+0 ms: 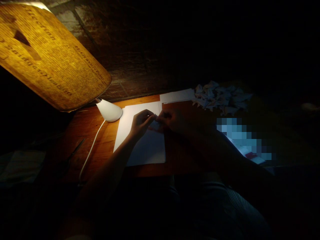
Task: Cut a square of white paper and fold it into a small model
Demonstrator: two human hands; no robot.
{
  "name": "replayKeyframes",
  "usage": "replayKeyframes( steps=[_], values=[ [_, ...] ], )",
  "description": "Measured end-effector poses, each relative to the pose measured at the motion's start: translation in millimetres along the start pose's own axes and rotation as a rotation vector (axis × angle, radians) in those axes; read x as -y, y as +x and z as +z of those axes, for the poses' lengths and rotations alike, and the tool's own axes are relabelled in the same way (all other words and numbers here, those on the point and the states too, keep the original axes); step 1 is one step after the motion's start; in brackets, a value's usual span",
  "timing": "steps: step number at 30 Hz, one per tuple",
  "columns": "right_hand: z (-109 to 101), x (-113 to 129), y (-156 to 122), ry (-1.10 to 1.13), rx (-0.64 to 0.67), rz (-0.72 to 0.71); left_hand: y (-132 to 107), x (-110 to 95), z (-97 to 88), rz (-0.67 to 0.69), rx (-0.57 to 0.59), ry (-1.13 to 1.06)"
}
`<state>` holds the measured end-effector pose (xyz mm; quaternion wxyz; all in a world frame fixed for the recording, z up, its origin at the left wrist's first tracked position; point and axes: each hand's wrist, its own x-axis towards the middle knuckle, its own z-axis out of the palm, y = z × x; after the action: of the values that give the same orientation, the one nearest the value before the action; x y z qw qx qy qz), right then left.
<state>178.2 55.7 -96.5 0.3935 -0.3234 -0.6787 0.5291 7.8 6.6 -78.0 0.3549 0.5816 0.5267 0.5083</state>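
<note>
A small, pale, paper-like piece sits between the fingertips of the left hand and right hand, both pinched on it close together, above smooth, flat white sheets; its exact shape is too dim to tell. Angular folded papers lie heaped far right on the glossy wooden table.

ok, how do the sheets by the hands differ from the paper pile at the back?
Shape: the sheets are flat, large and rectangular; the pile is a jumble of small, pointed pieces.
Light: the sheets are partly lit bright by the lamp; the pile is dim and greyish.
Place: the sheets lie below the left hand; the pile sits beyond the right hand.
Shared: both look like pale paper.
</note>
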Motion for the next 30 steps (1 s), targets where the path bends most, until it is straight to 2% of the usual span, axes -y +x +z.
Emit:
replayKeyframes(
  steps=[4, 7, 10, 14, 21, 30],
  values=[
    [1, -3, 2, 0.062, -0.040, 0.021, 0, 2, 1.5, -0.053, 0.071, -0.045],
    [2, -5, 3, 0.092, -0.077, 0.032, 1, 7, 0.5, -0.012, -0.005, -0.037],
    [2, -5, 2, 0.106, -0.131, -0.053, 2, 9, -1.0, -0.018, -0.085, -0.097],
    [0, -1, -1, -0.063, -0.159, -0.176, 2, 9, -0.4, -0.045, -0.095, -0.171],
    [-6, 1, 0, -0.230, -0.178, -0.239, 1, 6, 1.3, -0.077, -0.035, -0.173],
    [-9, 4, -1, -0.358, -0.139, -0.278, 1, 6, 2.7, -0.149, -0.057, -0.176]
  ],
)
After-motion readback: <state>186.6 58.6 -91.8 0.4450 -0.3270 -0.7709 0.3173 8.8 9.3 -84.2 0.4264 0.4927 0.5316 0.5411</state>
